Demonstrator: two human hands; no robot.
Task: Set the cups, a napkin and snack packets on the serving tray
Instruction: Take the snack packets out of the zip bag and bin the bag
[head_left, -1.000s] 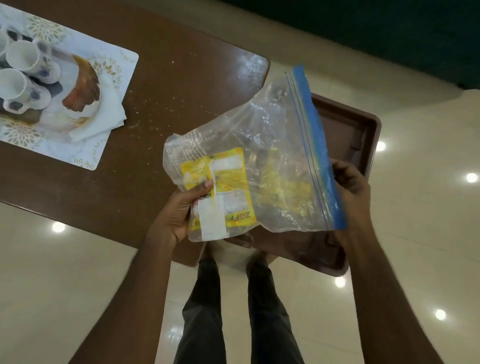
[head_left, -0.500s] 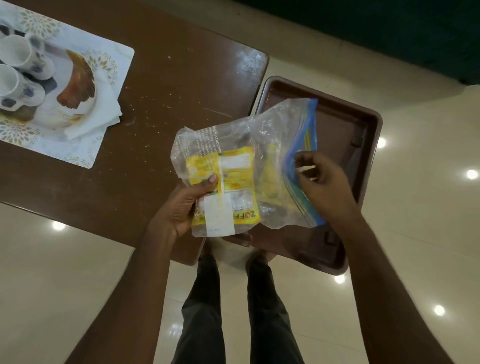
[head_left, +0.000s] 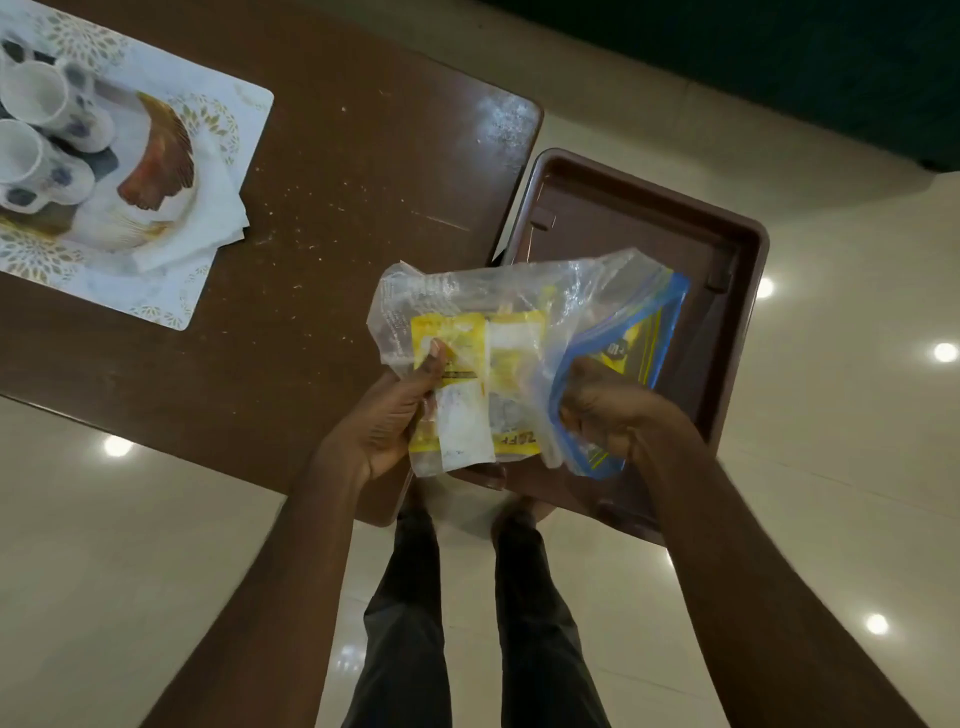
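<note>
Top L: brown worktop (head_left: 337, 182). Just beside its R edge: brown tray (head_left: 623, 218). Far L on worktop: white patterned tray (head_left: 171, 306) w/ folded napkin (head_left: 218, 218) + 2 cups (head_left: 41, 98), side by side. In front of brown tray, held up: clear zip bag (head_left: 519, 291) w/ yellow snack packets (head_left: 509, 353) inside. L hand (head_left: 384, 421) grip pinching bag + packet thru plastic; R hand (head_left: 608, 410) grip curled round blue zip edge.

L hand (head_left: 387, 415) grips clear zip bag (head_left: 519, 296) w/ yellow snack packets (head_left: 514, 353), held over brown tray's (head_left: 623, 218) near-left corner. R hand (head_left: 613, 410) is curled inside the bag's blue mouth; its grip is unclear. Far left of the brown tray, on the bench (head_left: 337, 182): floral tray (head_left: 171, 306) w/ cups (head_left: 36, 98) and napkin (head_left: 218, 218).
</note>
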